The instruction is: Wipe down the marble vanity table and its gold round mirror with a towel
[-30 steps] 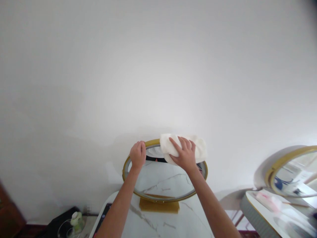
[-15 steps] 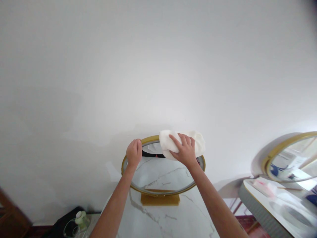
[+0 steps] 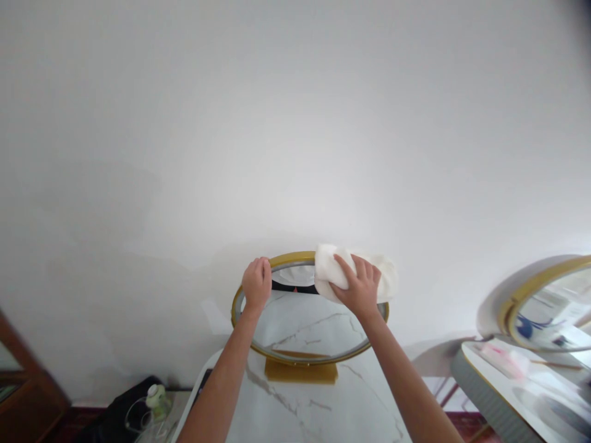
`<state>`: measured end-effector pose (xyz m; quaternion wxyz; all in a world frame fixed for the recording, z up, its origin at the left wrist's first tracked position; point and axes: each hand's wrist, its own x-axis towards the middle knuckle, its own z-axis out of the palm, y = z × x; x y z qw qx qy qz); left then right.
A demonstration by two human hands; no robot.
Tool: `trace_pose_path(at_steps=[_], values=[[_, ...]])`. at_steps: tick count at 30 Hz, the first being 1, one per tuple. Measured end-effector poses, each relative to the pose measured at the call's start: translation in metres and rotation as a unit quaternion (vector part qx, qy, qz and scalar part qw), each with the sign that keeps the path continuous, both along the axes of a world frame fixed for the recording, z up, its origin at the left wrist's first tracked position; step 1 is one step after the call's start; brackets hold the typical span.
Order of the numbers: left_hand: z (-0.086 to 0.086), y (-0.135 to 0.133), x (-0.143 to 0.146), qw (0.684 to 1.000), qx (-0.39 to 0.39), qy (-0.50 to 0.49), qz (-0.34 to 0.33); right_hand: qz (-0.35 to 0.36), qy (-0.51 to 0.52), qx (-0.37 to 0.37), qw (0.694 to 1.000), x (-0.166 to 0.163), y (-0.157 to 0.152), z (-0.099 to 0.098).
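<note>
1. While the left hand (image 3: 257, 283) curls, fingers folded, around the upper left of the gold rim (image 3: 293, 256), the oval mirror (image 3: 305, 323) stands between the two forearms.
2. The right hand (image 3: 360, 286) holds a bunched white cloth (image 3: 330, 271), its fingers spread over the fabric; the cloth covers the rim's upper right and hangs partly beyond it.
3. The mirror rests on a gold base (image 3: 301, 372), set on a white, grey-veined table (image 3: 309, 424) close to a pale wall (image 3: 295, 123). Its glass reflects the veined tabletop.
4. At right, well apart, a second mirror (image 3: 566, 301) rises above a ribbed-sided dresser (image 3: 489, 381); a pink item (image 3: 503, 360) on top is too blurred to identify.
5. At lower left, a green bottle (image 3: 158, 403) with a pale cap stands near a black item (image 3: 111, 418), beyond the table's edge.
</note>
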<state>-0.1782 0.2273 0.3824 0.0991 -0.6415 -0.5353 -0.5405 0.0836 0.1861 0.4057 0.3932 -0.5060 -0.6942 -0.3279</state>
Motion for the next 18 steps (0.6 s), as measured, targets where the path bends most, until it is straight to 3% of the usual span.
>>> trace_pose_path(at_steps=[4,10,14,18], values=[[0.0,-0.001,0.0,1.0,-0.001,0.004,-0.002,0.029,-0.07,-0.008,0.997,-0.037,0.003,0.017],[0.001,-0.002,-0.001,1.0,0.0,0.005,-0.011,0.064,-0.176,-0.042,0.981,-0.074,0.003,0.027],[0.0,-0.004,-0.004,1.0,-0.002,0.004,-0.029,0.066,-0.201,-0.041,0.977,-0.072,0.002,0.026],[0.002,-0.005,-0.006,0.999,-0.007,0.008,-0.05,0.042,-0.145,-0.019,0.988,-0.046,0.003,0.016]])
